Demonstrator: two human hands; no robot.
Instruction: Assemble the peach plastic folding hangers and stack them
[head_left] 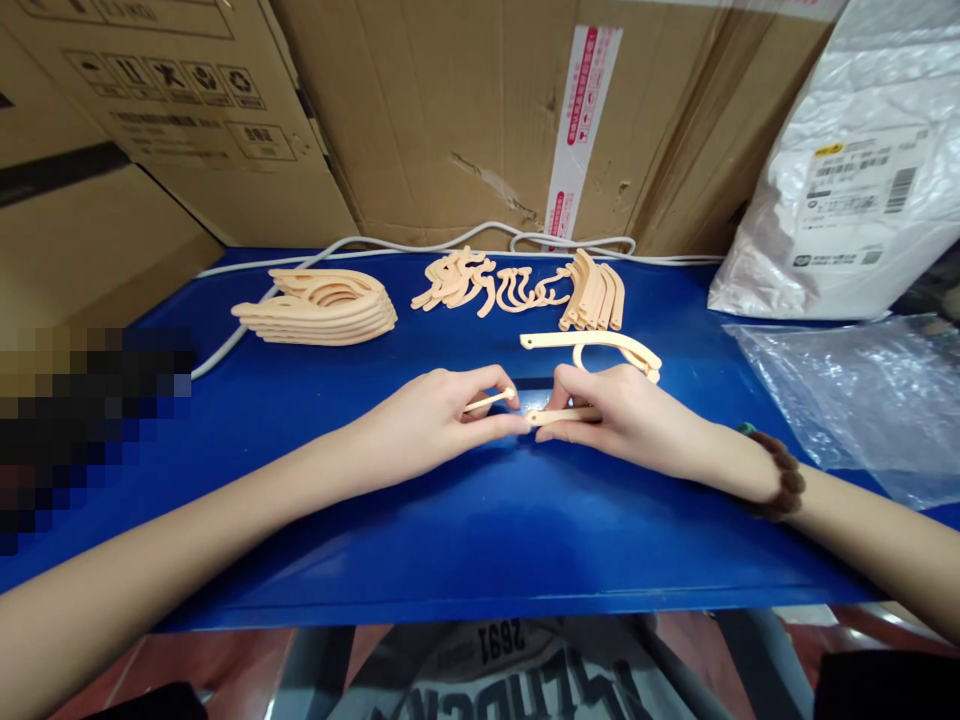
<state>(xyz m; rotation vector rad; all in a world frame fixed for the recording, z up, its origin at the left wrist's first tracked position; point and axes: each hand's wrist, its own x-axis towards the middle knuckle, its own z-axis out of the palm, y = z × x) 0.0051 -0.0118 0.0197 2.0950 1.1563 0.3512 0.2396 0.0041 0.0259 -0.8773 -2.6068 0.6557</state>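
My left hand [439, 420] is closed, with a thin cream plastic hook [487, 402] pinched between thumb and fingers. My right hand [626, 415] grips a cream plastic hanger arm [562, 416], whose holed end points left toward my left thumb. The two hands almost meet over the table's middle. Just beyond my right hand lies another cream hanger piece [559, 341], a long bar with a curved part at its right end. My right fingers hide some of what they hold.
On the blue table [480, 540], folded cream hangers [322, 322] are stacked at left. Loose hooks [454, 280] and curved arms [596, 292] lie at the back. A white cable [420, 243] runs before cardboard boxes [450, 120]. At right are a white parcel bag [832, 220] and clear plastic [840, 390].
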